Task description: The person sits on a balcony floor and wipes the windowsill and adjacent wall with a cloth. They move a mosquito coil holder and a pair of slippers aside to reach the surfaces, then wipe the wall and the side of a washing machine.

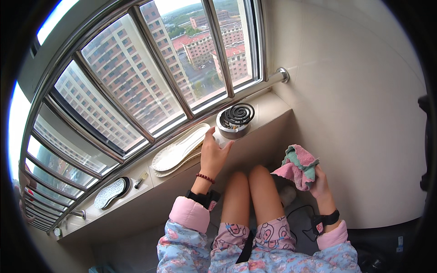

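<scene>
My right hand [320, 182] grips a crumpled pink and green cloth [298, 166] in front of the wall. Over the window ledge, my left hand [213, 155] has its thumb and index finger apart and nothing visible between them; its other fingers are partly hidden. Just beyond its fingertips is a round metal ashtray [233, 132] with cigarette butts inside. A black mosquito coil [240, 113] rests across the ashtray's top. Left of this hand lies a pair of white insoles [179, 150], one partly on top of the other, their near end partly behind my hand.
Metal bars [164, 65] run along the window above the tiled ledge [145, 191]. Farther left on it are a smaller pair of insoles [111, 193] and a small clear tube [140, 180]. A tiled wall [351, 102] stands to the right. A black cable [300, 208] hangs near my right wrist.
</scene>
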`<state>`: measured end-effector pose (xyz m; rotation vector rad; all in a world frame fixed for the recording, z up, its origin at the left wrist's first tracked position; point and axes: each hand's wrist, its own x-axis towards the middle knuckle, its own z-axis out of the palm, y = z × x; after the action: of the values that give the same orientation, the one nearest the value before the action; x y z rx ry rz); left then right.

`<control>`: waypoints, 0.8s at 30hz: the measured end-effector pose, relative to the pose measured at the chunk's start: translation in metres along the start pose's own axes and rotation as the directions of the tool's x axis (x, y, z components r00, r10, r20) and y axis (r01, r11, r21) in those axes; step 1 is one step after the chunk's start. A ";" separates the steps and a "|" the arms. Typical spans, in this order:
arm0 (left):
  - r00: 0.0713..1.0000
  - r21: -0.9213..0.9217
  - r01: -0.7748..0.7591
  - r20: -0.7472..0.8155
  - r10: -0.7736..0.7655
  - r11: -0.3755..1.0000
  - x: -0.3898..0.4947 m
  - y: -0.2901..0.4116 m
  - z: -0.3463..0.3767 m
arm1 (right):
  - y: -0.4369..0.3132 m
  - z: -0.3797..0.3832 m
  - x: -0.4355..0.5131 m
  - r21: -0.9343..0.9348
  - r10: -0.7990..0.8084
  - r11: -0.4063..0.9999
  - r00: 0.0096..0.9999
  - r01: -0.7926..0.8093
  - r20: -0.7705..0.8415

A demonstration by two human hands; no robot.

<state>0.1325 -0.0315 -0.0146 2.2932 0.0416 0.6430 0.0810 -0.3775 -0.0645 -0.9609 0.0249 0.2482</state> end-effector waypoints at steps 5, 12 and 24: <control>0.993 -0.030 0.101 0.068 -0.099 0.994 0.011 0.003 0.019 | -0.009 -0.002 -0.017 -0.020 0.016 1.000 0.999 -0.017 -0.052; 0.996 0.010 0.085 -0.008 -0.085 0.996 0.015 0.012 0.024 | -0.007 -0.009 -0.024 -0.006 -0.005 1.000 1.000 0.005 -0.006; 0.995 0.044 0.095 -0.032 -0.094 0.994 0.021 0.015 0.031 | 0.000 -0.013 -0.022 0.066 -0.053 0.996 0.998 0.052 0.016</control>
<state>0.1625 -0.0583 -0.0134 2.3097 0.1798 0.6334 0.0609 -0.3919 -0.0693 -0.8926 -0.0081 0.2059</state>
